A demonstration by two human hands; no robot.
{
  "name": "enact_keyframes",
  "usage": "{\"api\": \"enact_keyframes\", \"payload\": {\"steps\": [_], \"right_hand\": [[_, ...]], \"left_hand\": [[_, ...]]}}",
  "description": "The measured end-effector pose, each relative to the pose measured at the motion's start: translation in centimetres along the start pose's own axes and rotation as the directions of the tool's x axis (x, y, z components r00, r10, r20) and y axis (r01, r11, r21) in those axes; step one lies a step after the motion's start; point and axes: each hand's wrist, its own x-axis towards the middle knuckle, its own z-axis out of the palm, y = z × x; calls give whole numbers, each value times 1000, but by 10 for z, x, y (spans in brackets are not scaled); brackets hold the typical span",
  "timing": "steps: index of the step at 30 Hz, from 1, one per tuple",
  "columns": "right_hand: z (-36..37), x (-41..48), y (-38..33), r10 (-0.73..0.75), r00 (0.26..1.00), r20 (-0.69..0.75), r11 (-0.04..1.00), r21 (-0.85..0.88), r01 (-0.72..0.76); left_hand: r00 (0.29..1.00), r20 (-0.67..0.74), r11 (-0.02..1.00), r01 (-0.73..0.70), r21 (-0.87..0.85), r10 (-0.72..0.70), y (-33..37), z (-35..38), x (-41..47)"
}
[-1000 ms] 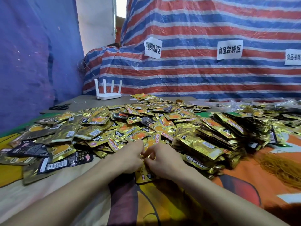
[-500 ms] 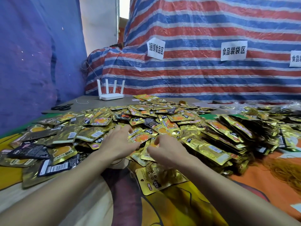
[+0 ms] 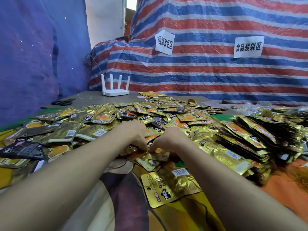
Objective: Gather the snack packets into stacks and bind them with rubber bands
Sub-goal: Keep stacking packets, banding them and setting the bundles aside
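Obs.: both forearms reach in from 6 o'clock and meet at the near edge of the loose pile of snack packets (image 3: 150,114), which spreads from 9 through 12 to 2 o'clock over the table.

Left hand (image 3: 134,135): knuckles up, fingers curled down, tips pinching a small bunch of gold packets (image 3: 150,160) at its left end.

Right hand (image 3: 169,139): same posture, fingers curled, pinching the bunch from the right. The fingertips of the two hands nearly touch. Number of packets in the bunch: cannot tell.

Single gold packet (image 3: 170,185): lies flat, barcode side up, at 6 o'clock from my hands, just beside my right forearm and apart from the pile.

At 3 o'clock: leaning row of stacked packets (image 3: 241,140), overlapped like shingles. Whether banded, cannot tell. At 4 o'clock, at the frame edge, a tangle of orange-brown rubber bands (image 3: 300,178) lies on the cloth.

Surface: printed tablecloth (image 3: 123,197), orange and purple.

Far side: white router (image 3: 115,91) at 11 o'clock, four antennas up; black scissors (image 3: 62,102) at 10 o'clock.

Backdrop: striped tarp (image 3: 200,75), red, blue and white, at 12 to 2 o'clock, with two paper labels (image 3: 164,42); blue sheet (image 3: 33,55) at 9 to 10 o'clock.
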Motion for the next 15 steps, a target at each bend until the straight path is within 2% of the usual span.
{"api": "enact_keyframes", "payload": {"steps": [4, 8, 15], "right_hand": [[-3, 11, 1, 38, 999, 26, 994, 104, -40], [-1, 12, 4, 36, 999, 6, 975, 220, -37], [6, 11, 22, 166, 986, 1, 744, 656, -126]], "left_hand": [[997, -61, 997, -41, 73, 45, 14, 11, 7], [990, -143, 999, 5, -40, -11, 13, 10, 9], [981, -181, 982, 39, -183, -73, 14, 7, 7]]}}
